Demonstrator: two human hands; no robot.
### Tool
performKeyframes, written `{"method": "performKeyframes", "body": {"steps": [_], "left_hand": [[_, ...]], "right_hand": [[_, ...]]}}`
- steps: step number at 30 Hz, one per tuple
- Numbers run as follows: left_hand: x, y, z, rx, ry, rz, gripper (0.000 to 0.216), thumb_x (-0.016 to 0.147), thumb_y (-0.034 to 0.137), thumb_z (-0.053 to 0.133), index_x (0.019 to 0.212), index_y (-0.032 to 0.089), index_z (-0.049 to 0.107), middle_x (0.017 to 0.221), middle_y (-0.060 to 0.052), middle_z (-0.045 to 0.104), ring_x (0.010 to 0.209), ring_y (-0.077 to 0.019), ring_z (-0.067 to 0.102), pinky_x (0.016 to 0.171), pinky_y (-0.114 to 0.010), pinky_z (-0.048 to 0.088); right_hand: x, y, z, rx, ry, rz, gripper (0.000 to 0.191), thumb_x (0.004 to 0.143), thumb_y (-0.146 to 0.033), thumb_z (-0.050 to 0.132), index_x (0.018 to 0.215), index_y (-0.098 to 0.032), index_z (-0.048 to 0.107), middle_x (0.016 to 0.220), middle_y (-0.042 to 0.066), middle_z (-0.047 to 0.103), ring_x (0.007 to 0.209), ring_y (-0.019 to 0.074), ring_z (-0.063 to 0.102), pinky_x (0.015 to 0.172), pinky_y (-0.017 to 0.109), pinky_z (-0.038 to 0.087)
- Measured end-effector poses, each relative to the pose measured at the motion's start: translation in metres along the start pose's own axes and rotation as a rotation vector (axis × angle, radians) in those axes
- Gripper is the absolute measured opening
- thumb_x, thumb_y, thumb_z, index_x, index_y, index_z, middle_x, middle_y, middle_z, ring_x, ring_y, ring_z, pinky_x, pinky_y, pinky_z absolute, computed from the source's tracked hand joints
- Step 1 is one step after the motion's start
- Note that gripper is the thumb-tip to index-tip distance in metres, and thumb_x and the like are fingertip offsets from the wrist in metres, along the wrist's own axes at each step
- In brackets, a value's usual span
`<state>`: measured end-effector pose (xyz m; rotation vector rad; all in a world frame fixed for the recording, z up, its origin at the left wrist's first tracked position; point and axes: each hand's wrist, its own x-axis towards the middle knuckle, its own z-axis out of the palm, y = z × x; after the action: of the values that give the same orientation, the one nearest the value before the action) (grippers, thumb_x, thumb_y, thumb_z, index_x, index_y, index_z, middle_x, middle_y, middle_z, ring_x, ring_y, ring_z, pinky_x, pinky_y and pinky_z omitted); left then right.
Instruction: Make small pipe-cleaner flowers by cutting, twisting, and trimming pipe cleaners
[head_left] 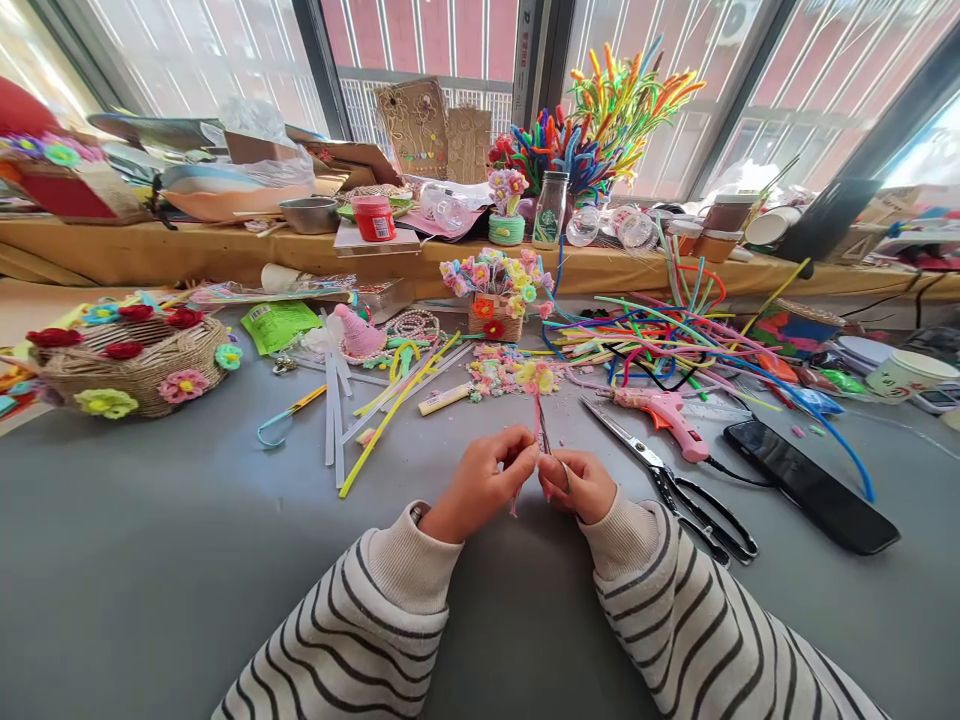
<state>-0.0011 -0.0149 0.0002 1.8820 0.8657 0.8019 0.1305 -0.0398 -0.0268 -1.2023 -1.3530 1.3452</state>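
My left hand and my right hand meet over the grey table, both pinched on the thin stem of a small pipe-cleaner flower with a yellow and pink head. The stem stands up between my fingertips, and the flower head points away from me. Both arms wear striped sleeves.
Scissors, a pink glue gun and a black phone lie to the right. Loose pipe cleaners spread behind them. A woven basket with flowers sits at the left, a small flower basket in the middle.
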Motion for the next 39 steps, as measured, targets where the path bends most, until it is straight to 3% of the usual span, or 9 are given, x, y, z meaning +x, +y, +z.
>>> {"method": "performKeyframes", "body": {"steps": [4, 17, 22, 27, 39], "left_hand": [[0.0002, -0.0027, 0.0012, -0.092, -0.007, -0.035, 0.021, 0.075, 0.031, 0.035, 0.06, 0.016, 0.036, 0.047, 0.007, 0.033, 0.042, -0.0042, 0.032, 0.044, -0.016, 0.028], [0.0012, -0.0089, 0.0013, -0.08, 0.068, -0.017, 0.02, 0.075, 0.03, 0.036, 0.061, 0.016, 0.038, 0.05, 0.006, 0.034, 0.046, -0.0047, 0.033, 0.046, -0.016, 0.029], [0.0007, -0.0049, 0.001, -0.042, 0.029, 0.011, 0.019, 0.075, 0.028, 0.035, 0.06, 0.016, 0.037, 0.05, 0.006, 0.034, 0.047, -0.0052, 0.034, 0.048, -0.017, 0.03], [0.0019, -0.0062, 0.001, -0.036, 0.097, -0.015, 0.02, 0.075, 0.029, 0.035, 0.059, 0.016, 0.035, 0.051, 0.006, 0.03, 0.047, -0.0048, 0.032, 0.046, -0.017, 0.028], [0.0014, -0.0059, 0.0023, -0.026, 0.085, 0.005, 0.019, 0.074, 0.027, 0.035, 0.059, 0.016, 0.037, 0.05, 0.006, 0.034, 0.047, -0.0056, 0.033, 0.048, -0.017, 0.029]], "right_hand": [[0.0018, 0.0009, -0.001, -0.009, 0.049, 0.0, 0.046, 0.057, -0.058, 0.048, 0.039, -0.017, 0.039, 0.03, -0.009, 0.024, 0.028, 0.0027, 0.021, 0.031, 0.02, 0.014], [-0.0006, 0.0037, 0.0006, -0.069, -0.149, -0.085, 0.053, 0.061, -0.065, 0.033, 0.053, -0.014, 0.046, 0.035, -0.007, 0.031, 0.029, 0.0027, 0.024, 0.031, 0.019, 0.018], [-0.0023, 0.0008, 0.003, -0.177, -0.025, -0.07, 0.05, 0.06, -0.063, 0.038, 0.045, -0.015, 0.043, 0.036, -0.006, 0.03, 0.033, 0.0035, 0.025, 0.035, 0.02, 0.02], [-0.0023, -0.0028, 0.0066, -0.201, 0.086, -0.055, 0.047, 0.058, -0.059, 0.045, 0.039, -0.017, 0.037, 0.033, -0.007, 0.028, 0.033, 0.0036, 0.024, 0.034, 0.02, 0.018], [0.0003, 0.0029, 0.0029, -0.13, -0.088, -0.096, 0.053, 0.062, -0.065, 0.032, 0.05, -0.015, 0.045, 0.034, -0.007, 0.031, 0.031, 0.0043, 0.026, 0.034, 0.019, 0.021]]}}
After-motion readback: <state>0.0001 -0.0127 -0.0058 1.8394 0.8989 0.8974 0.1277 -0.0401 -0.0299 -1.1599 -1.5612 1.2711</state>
